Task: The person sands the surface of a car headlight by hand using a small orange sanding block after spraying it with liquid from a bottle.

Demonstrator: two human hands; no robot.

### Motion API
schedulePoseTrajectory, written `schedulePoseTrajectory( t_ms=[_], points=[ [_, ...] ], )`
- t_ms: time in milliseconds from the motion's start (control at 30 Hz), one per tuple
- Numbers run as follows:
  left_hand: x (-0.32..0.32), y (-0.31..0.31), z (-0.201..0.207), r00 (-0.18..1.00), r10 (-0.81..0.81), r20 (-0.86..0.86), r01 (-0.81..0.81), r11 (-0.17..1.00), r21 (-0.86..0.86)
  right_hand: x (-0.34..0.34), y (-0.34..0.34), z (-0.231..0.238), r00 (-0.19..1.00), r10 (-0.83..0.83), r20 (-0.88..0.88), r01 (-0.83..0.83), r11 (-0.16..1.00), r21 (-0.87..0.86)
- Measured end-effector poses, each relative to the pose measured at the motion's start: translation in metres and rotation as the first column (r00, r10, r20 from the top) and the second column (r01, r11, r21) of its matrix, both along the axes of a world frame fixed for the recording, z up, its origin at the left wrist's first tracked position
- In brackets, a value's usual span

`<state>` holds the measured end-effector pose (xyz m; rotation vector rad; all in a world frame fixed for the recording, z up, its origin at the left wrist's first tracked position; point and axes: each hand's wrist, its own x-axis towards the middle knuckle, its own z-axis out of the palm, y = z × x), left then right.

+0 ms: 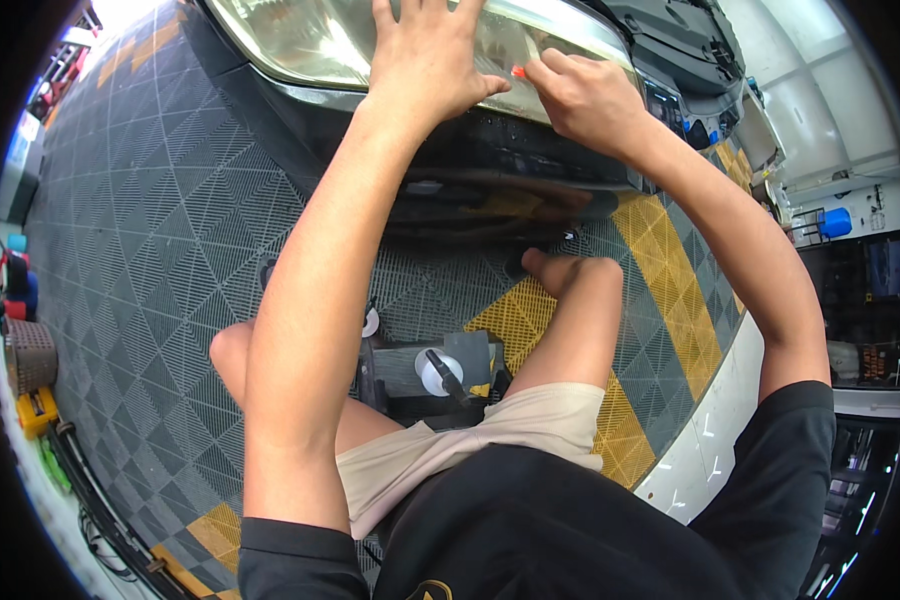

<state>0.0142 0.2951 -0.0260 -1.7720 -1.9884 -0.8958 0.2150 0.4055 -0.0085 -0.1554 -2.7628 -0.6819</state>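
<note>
Both bare arms reach forward and up from the lower edge. The left hand (422, 60) lies flat, palm down, fingers (385, 12) spread and thumb out to the right. The right hand (582, 95) is curled, thumb and forefinger pinched together, wrist bent, just beside the left thumb.

Clear car headlight (310, 40) on dark bumper; small orange tool (518, 72) against it.

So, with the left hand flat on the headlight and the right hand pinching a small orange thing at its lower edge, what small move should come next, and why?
Probably draw the small orange piece along the headlight's lower edge: the right hand pinches it there while the left hand lies flat, bracing.
</note>
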Motion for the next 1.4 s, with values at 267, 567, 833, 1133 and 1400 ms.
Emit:
schedulePoseTrajectory(
  t_ms=[267, 567, 833, 1133, 1400],
  points=[
    [-0.018, 0.007, -0.016, 0.998, 0.007, -0.062, -0.003, 0.999, 0.053, -0.001, -0.009, -0.02, 0.996, 0.046, -0.078, -0.062, 0.974, -0.218],
    [-0.011, -0.008, 0.007, 0.998, -0.04, 0.051, 0.044, 0.995, -0.089, -0.01, -0.004, -0.011, 0.994, 0.092, -0.056, -0.093, 0.996, -0.013],
    [-0.015, -0.002, 0.005, 0.998, -0.034, 0.054, 0.041, 0.991, -0.124, -0.003, -0.008, -0.02, 0.991, 0.084, 0.103, -0.089, 0.995, 0.042],
    [-0.015, -0.005, 0.006, 1.0, -0.012, -0.006, 0.012, 0.993, -0.118, -0.008, -0.005, -0.012, 0.997, 0.07, -0.034, -0.07, 0.997, 0.012],
    [-0.019, 0.006, -0.003, 0.996, -0.023, -0.081, 0.019, 0.999, -0.046, -0.01, 0.001, -0.004, 0.993, 0.059, 0.098, -0.066, 0.995, 0.071]
  ],
)
